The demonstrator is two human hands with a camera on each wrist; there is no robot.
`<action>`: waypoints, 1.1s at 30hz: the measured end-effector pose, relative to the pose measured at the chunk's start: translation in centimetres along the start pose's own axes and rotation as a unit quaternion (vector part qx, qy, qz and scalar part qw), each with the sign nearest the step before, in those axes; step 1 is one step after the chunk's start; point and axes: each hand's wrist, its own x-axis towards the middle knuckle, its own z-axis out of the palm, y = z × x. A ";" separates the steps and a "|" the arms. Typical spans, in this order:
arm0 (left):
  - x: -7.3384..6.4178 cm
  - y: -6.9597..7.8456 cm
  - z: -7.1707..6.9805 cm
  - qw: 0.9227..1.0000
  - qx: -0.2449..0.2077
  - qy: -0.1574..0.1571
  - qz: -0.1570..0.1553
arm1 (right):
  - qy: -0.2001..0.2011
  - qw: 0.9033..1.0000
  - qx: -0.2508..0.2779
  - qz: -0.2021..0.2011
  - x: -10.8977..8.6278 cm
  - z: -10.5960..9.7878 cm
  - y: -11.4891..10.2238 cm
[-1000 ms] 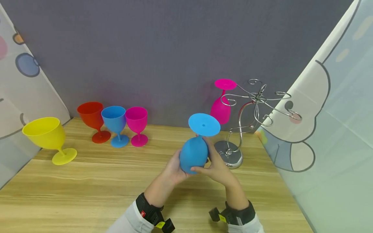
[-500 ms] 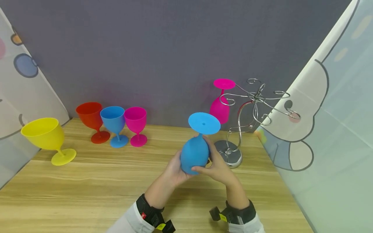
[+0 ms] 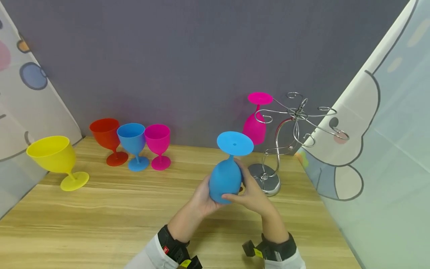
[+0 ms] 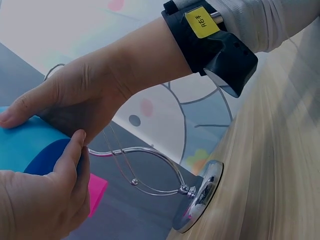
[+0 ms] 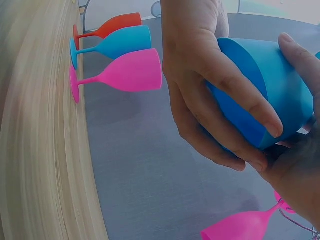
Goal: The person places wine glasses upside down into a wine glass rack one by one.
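Note:
An upside-down blue goblet [image 3: 224, 177] is held above the table between both hands, its round foot on top and its stem tilted slightly to the right. My left hand [image 3: 201, 200] grips the bowl from the left and below; in the right wrist view its fingers [image 5: 235, 95] lie across the open rim. My right hand [image 3: 252, 194] holds the bowl's right side, the thumb lying over the front near the rim. Just beyond the right hand stands a chrome wire stemware rack [image 3: 277, 142] with curled arms. A pink goblet [image 3: 254, 129] hangs upside down on its left arm.
Upright on the wooden table [image 3: 117, 220] at the left stand a yellow goblet [image 3: 55, 157], a red goblet [image 3: 105, 134], another blue goblet [image 3: 131, 138] and another pink goblet [image 3: 158, 139]. A grey panel [image 3: 188, 67] rises behind; printed panels [image 3: 386, 157] flank the table.
The held blue goblet and both hands have shifted very slightly downward. The grip looks the same, and the rack and standing goblets stay where they were.

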 end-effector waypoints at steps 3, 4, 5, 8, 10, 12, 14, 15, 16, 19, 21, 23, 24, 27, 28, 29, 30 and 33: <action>0.1 0.0 -0.1 1.000 0.007 -0.007 0.000 | 0.006 1.000 -0.007 -0.003 0.0 0.0 0.0; 0.1 0.1 -0.1 1.000 0.012 -0.007 0.002 | 0.008 1.000 -0.008 -0.005 0.1 0.0 0.0; 0.1 0.1 -0.1 1.000 0.014 -0.009 0.003 | 0.009 1.000 -0.009 -0.007 0.1 0.0 0.0; 0.0 0.2 0.0 1.000 0.019 -0.008 0.006 | 0.012 1.000 -0.007 -0.014 0.1 0.1 0.0; -0.1 0.3 0.0 1.000 0.024 -0.010 0.006 | 0.015 1.000 -0.004 -0.017 0.0 0.2 -0.1; -0.1 0.4 0.0 0.999 0.033 -0.020 0.004 | 0.021 1.000 0.000 -0.021 -0.1 0.3 -0.2; -0.2 0.7 -0.2 0.998 0.056 -0.027 0.004 | 0.029 0.999 0.004 -0.026 -0.1 0.3 -0.3; -0.2 1.0 -0.2 0.997 0.073 -0.030 0.006 | 0.034 0.999 0.003 -0.030 -0.1 0.4 -0.3; -0.2 1.4 -0.4 0.995 0.090 -0.031 0.010 | 0.041 0.999 0.001 -0.035 -0.1 0.3 -0.4; -0.2 3.2 -0.5 0.988 0.152 -0.005 0.041 | 0.064 0.997 -0.013 -0.045 0.1 -0.1 -0.3; -0.3 4.9 -0.5 0.977 0.198 0.008 0.076 | 0.084 0.995 -0.028 -0.041 0.2 -0.7 -0.2; -0.4 6.6 -0.7 0.962 0.240 0.030 0.126 | 0.097 0.994 -0.042 -0.030 0.4 -1.5 -0.1; -0.5 7.4 -0.8 0.950 0.268 0.038 0.154 | 0.101 0.994 -0.046 -0.021 0.4 -1.9 -0.2; -0.9 10.1 -1.4 0.902 0.354 0.076 0.237 | 0.107 0.992 -0.064 -0.003 0.7 -3.3 -0.3; -1.0 11.0 -1.7 0.876 0.392 0.099 0.261 | 0.108 0.992 -0.067 0.000 0.8 -3.8 -0.4; -1.0 11.9 -2.0 0.848 0.433 0.119 0.281 | 0.111 0.991 -0.071 0.003 1.0 -4.2 -0.4; -1.1 12.7 -2.3 0.817 0.474 0.136 0.299 | 0.116 0.991 -0.073 0.006 1.1 -4.6 -0.4; -1.2 15.0 -3.1 0.718 0.583 0.188 0.330 | 0.136 0.988 -0.072 0.013 1.4 -5.8 -0.3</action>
